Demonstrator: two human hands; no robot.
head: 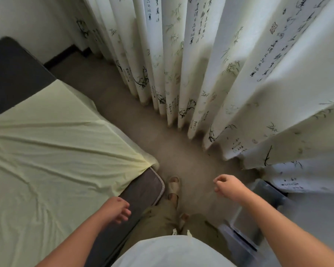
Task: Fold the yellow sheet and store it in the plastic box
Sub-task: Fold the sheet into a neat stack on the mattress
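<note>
The yellow sheet (52,147) lies spread on the bed (143,187), not yet folded, the plastic box (247,226) sits on the floor at the right, and the left hand (117,210) and right hand (228,186) hang loosely curled and empty, so grabbing a corner probably comes next.

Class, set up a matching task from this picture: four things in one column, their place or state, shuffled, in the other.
1 yellow sheet
2 curtain
3 plastic box
4 left hand

A hangs down to the floor
B on the floor, at the right
C spread over the mattress
D empty, over the mattress edge

Pairs: 1-C, 2-A, 3-B, 4-D
</note>
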